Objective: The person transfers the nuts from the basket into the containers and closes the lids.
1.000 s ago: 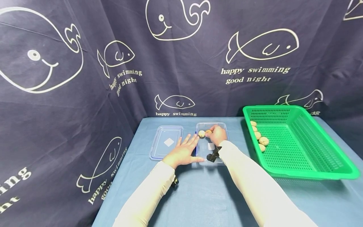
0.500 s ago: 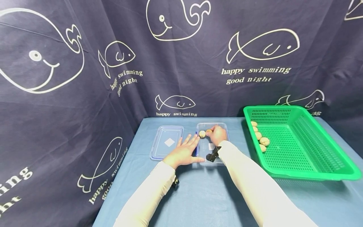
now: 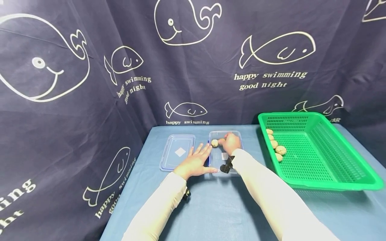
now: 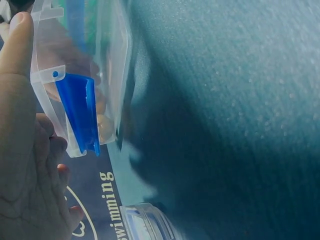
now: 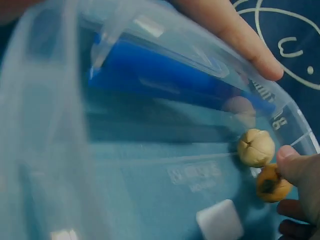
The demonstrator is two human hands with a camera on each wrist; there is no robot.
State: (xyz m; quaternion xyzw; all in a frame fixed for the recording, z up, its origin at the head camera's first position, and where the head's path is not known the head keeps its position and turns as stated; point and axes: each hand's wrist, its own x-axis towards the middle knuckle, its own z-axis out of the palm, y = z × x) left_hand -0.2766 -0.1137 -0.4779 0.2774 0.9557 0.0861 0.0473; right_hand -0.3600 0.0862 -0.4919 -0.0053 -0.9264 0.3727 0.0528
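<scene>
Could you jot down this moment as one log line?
right hand: pinches walnut inside clear box | left hand: flat against box side | lid: off, left | green basket: more walnuts

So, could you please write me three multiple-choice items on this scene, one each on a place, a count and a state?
1. Where does the lid lie?
A. left of the box
B. inside the basket
C. on top of the box

2. How many walnuts lie in the basket?
A. two
B. five
C. nine

3. What is the right hand doing?
A. lying flat on the cloth
B. gripping the basket rim
C. holding a walnut inside the box

Answers:
1 A: the head view shows the lid flat on the table, left of the box, with the left hand between them.
2 B: five walnuts sit along the basket's left side.
3 C: in the right wrist view its fingertips hold a walnut beside another already in the box.
</scene>
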